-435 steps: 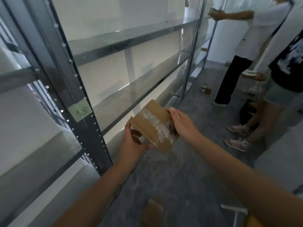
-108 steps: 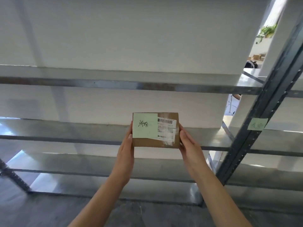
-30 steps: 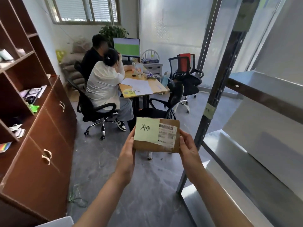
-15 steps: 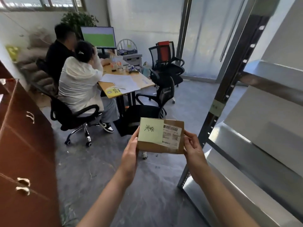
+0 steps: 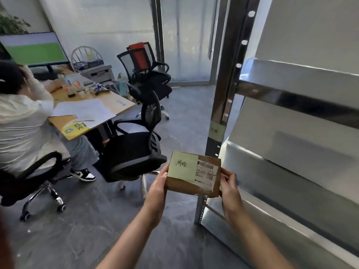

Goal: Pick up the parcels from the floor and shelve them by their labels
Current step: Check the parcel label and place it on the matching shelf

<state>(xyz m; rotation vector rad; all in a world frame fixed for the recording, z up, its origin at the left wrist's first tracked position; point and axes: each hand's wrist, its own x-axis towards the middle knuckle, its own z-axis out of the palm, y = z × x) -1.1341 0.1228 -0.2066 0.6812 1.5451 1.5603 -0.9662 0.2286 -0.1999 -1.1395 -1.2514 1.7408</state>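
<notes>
I hold a small brown cardboard parcel (image 5: 202,188) in front of me at lower centre, its face toward me. A pale green sticky note (image 5: 182,166) with handwriting covers its left part; a white barcode label (image 5: 206,174) covers its right. My left hand (image 5: 158,188) grips its left edge and my right hand (image 5: 229,189) grips its right edge. The metal shelving unit (image 5: 291,98) fills the right side. Its dark upright post (image 5: 228,74) carries a pale green tag (image 5: 217,131) just above the parcel.
A black office chair (image 5: 134,150) stands just left of the parcel, with more chairs (image 5: 147,68) behind it. A person in a white top (image 5: 21,125) sits at a wooden desk (image 5: 87,111) with a monitor (image 5: 33,49). Grey floor (image 5: 77,235) lies below.
The view has swung to the right since a second ago: the desk and seated person slid left and the shelf post came closer. Both hands keep the same hold on the parcel.
</notes>
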